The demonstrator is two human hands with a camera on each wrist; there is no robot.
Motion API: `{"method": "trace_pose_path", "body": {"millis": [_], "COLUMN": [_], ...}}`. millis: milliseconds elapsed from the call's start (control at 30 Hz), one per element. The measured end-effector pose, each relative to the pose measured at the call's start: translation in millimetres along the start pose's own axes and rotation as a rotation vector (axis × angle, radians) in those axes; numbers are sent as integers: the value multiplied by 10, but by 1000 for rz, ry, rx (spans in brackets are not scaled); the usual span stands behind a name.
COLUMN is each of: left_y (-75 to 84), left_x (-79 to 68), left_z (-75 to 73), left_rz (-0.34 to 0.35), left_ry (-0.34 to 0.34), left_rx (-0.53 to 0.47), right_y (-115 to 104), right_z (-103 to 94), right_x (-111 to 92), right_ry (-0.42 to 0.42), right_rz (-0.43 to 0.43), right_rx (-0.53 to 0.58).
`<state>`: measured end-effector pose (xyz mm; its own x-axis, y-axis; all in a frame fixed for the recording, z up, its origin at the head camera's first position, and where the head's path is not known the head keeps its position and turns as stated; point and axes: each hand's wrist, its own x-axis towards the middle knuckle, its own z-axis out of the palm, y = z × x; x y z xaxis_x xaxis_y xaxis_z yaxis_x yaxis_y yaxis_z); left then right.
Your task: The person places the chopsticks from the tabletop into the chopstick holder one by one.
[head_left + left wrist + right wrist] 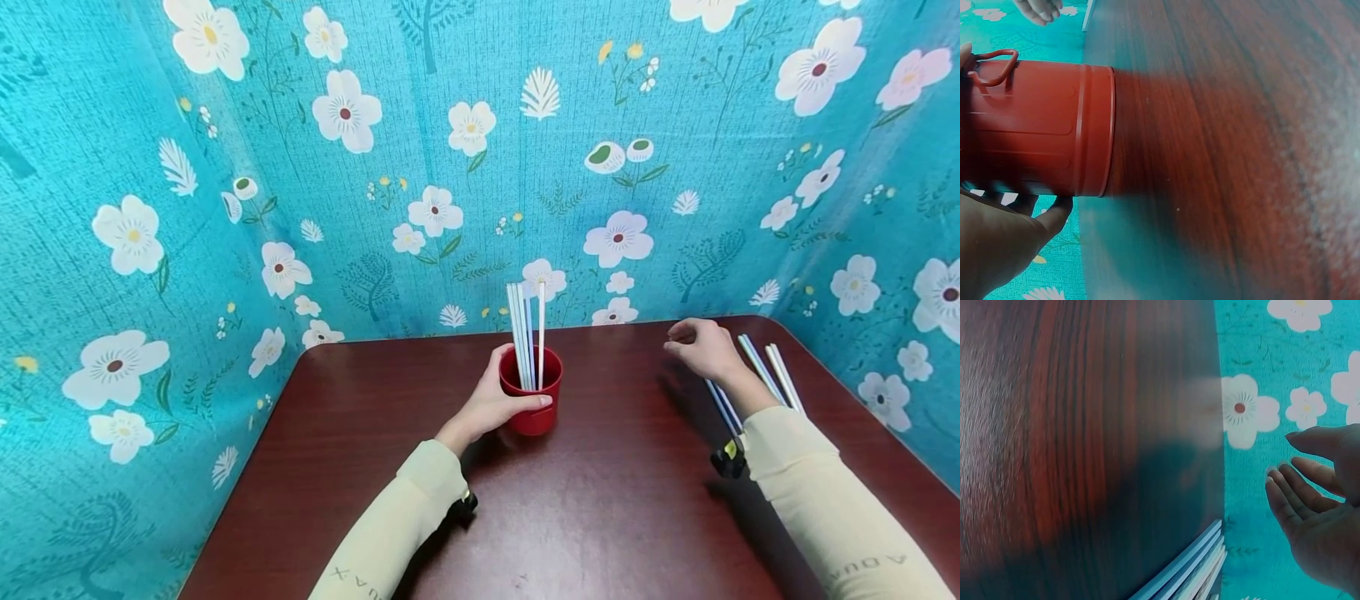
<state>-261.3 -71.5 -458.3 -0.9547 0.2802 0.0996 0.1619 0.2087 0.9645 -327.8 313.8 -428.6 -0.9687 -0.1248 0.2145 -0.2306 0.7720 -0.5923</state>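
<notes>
My left hand [487, 406] grips a red cup [534, 422] that stands upright on the table. The thumb lies across the cup's near side. In the left wrist view, the cup's ridged wall and a small loop handle [1005, 70] show. Several thin white and bluish sticks [520, 333] stand in the cup, with one white stick [542, 333] leaning apart at the right. Over the table's right side is my right hand [708, 348], holding nothing, fingers loosely bent and thumb apart. Below it lie several white and blue sticks [1182, 572], partly hidden by my forearm.
The dark red-brown wooden table [600, 500] has rounded far corners. A blue flowered cloth [480, 183] hangs behind it and along both sides. Dark wrist devices, one a black mount [727, 458], sit under both sleeves.
</notes>
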Motion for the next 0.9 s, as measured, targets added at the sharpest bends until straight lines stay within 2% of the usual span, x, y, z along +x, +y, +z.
{"method": "trace_pose_path", "body": {"millis": [133,367,533,733,900], "left_y": [11,14,13,14,12], "left_x": [6,6,7,3,-1], "left_z": [-5,-4,-4,0,0], "left_rz": [-5,-9,-4,-9,-15], "left_ry": [1,0,2,2,3], "left_rx": [3,0,-3,5,6], "right_y": [86,290,397,466,519], "right_z": [-17,10,36,51,69], "right_x": [-3,4,0,-24,-19], "right_ry": [-3,4,-2,-37,-54], "right_rz": [29,19,65,134,135], "right_rx": [-11,-102,-157,-165,-200]}}
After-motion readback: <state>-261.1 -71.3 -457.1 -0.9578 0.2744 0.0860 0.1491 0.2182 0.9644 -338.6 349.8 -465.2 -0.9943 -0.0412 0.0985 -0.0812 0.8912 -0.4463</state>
